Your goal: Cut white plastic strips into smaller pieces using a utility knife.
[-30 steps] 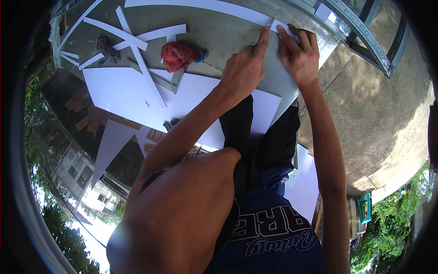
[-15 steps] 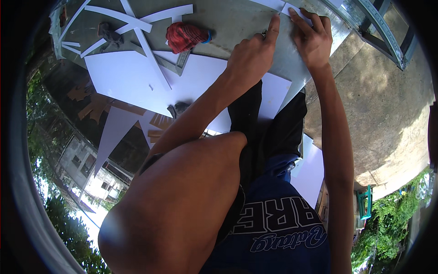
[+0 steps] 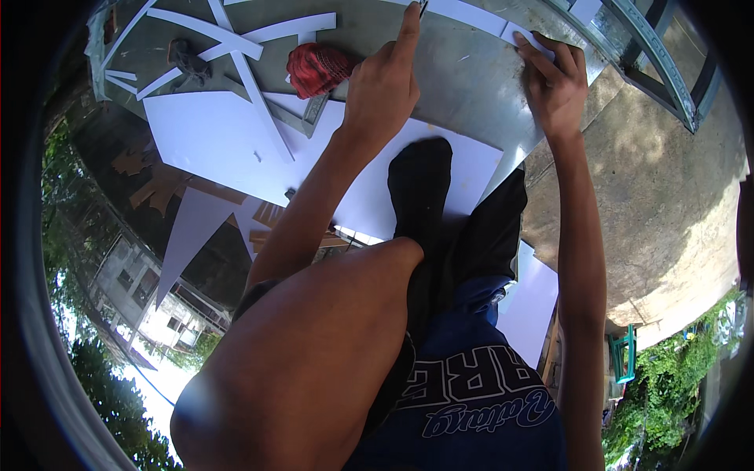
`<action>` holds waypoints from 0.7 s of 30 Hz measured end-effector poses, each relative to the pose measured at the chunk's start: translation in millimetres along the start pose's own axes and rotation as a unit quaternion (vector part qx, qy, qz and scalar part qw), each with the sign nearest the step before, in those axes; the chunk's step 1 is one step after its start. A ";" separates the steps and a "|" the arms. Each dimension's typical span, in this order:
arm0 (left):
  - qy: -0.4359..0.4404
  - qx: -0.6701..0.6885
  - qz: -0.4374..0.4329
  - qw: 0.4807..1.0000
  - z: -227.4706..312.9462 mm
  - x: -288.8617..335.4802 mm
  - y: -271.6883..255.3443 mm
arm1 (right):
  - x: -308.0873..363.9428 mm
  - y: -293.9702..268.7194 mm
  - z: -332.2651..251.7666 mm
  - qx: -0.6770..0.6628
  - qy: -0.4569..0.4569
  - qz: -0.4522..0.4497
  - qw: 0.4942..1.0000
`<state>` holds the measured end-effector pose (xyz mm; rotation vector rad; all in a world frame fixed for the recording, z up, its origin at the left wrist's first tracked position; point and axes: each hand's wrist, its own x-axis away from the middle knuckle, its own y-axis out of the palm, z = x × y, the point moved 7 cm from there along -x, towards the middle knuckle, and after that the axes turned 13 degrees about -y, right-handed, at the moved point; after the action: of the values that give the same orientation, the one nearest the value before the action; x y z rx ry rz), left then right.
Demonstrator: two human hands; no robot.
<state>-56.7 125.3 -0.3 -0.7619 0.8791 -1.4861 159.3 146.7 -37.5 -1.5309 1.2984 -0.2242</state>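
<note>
My left hand (image 3: 382, 93) is closed with its index finger stretched forward along a thin pointed tool (image 3: 423, 9). Only the dark tip of that tool shows beside the fingertip; its body is hidden in the hand. The tip is at a long white strip (image 3: 463, 14) that lies across the metal-grey work surface (image 3: 463, 86). Further right, my right hand (image 3: 559, 86) presses its fingertips down on a short white piece (image 3: 521, 36) at the strip's right end. The fingers of this hand are bent and slightly apart.
A large white sheet (image 3: 212, 129) lies nearer me, under my black-socked foot (image 3: 422, 177). Left of my hands are a red cloth bundle (image 3: 317, 71), a grey metal square (image 3: 312, 110), crossed white strips (image 3: 250, 82) and a dark cloth (image 3: 188, 63). A metal frame (image 3: 656, 59) stands at far right.
My left hand has slid left along the strip with the tool, away from my right hand. My right hand has shifted slightly right and down, still pressing on the white piece.
</note>
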 end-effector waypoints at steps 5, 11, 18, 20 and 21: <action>-0.027 -0.027 -0.066 0.997 -20.8 -4.9 14.9 | 6.0 -13.0 4.0 -0.001 0.004 0.014 1.000; -0.084 -0.040 -0.126 0.988 -19.8 -1.8 18.9 | -16.9 4.1 -17.1 -0.019 0.053 0.045 0.997; -0.079 -0.059 -0.110 0.989 -19.6 -2.7 15.8 | -20.5 7.9 -15.5 -0.098 0.103 0.002 0.990; -0.075 -0.051 -0.103 0.991 -18.6 -2.2 14.5 | -23.7 6.8 -18.4 -0.106 0.123 -0.022 0.987; -0.081 -0.057 -0.108 0.989 -19.2 -1.6 15.6 | -23.7 4.6 -18.6 -0.120 0.127 -0.006 0.985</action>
<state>-65.2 128.4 -23.3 -1.0747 0.7813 -1.5474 134.2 155.5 -22.5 -1.7568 1.5626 -0.2865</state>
